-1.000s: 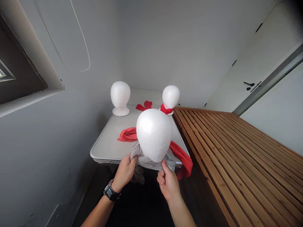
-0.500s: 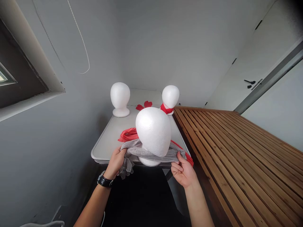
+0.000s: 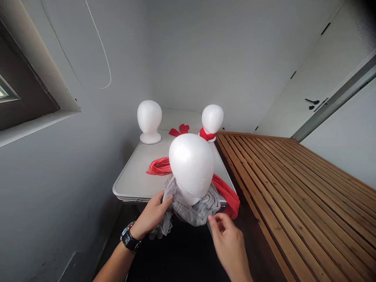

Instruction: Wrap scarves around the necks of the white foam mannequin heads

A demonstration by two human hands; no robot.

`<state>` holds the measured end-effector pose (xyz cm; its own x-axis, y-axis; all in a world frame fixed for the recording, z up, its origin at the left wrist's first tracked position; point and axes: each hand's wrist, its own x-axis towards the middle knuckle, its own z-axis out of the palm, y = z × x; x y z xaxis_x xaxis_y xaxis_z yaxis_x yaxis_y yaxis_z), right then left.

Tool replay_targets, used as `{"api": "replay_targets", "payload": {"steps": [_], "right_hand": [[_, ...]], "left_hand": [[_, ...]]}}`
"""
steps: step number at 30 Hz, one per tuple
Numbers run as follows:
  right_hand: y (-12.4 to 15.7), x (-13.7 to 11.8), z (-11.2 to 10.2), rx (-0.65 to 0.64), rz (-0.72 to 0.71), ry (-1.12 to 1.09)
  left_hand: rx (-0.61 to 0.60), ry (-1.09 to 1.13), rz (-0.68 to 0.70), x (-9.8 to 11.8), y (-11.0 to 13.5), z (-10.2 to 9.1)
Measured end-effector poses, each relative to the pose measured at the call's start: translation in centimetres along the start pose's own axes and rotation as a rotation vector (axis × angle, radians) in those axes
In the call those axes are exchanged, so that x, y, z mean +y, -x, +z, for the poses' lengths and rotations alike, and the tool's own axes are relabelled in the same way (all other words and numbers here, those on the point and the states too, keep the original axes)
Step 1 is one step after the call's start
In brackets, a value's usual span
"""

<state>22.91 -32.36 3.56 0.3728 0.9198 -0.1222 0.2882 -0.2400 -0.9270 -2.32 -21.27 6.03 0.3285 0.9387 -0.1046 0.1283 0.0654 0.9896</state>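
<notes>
A white foam mannequin head (image 3: 191,164) stands at the near edge of the table, with a grey scarf (image 3: 192,213) draped loosely around its neck. My left hand (image 3: 157,209) pinches the scarf at the left of the neck, thumb on top. Below that hand, a crumpled end of the scarf hangs down. At the scarf's lower right edge is my right hand (image 3: 227,239), its fingers curled and the thumb and fingertips closed at the cloth. A coral red scarf (image 3: 227,192) lies behind the head and droops over the table's right corner.
A bare foam head (image 3: 149,119) stands at the table's back left. Another foam head (image 3: 212,117) with a red cloth (image 3: 206,134) round its neck is at the back right. Red cloth pieces (image 3: 179,130) lie between them on the white table (image 3: 132,176). Wooden slats (image 3: 282,184) adjoin on the right.
The grey scarf has gone from a stretched band across the neck to a slack loop drooping in front. My right hand has moved down and toward me; my left hand has shifted slightly right.
</notes>
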Motion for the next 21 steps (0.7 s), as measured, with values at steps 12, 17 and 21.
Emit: {"api": "replay_targets", "payload": {"steps": [12, 17, 21], "right_hand": [[-1.3, -3.9, 10.8, -0.676, 0.876, -0.925], [-0.9, -3.2, 10.6, -0.511, 0.716, -0.828], [0.0, -2.5, 9.0, -0.292, 0.507, -0.891]], "left_hand": [[-0.198, -0.271, 0.017, 1.5, 1.5, -1.0], [-0.128, -0.268, 0.051, 1.0, 1.6, -1.1], [0.04, -0.127, 0.078, -0.5, 1.1, -0.5]]}}
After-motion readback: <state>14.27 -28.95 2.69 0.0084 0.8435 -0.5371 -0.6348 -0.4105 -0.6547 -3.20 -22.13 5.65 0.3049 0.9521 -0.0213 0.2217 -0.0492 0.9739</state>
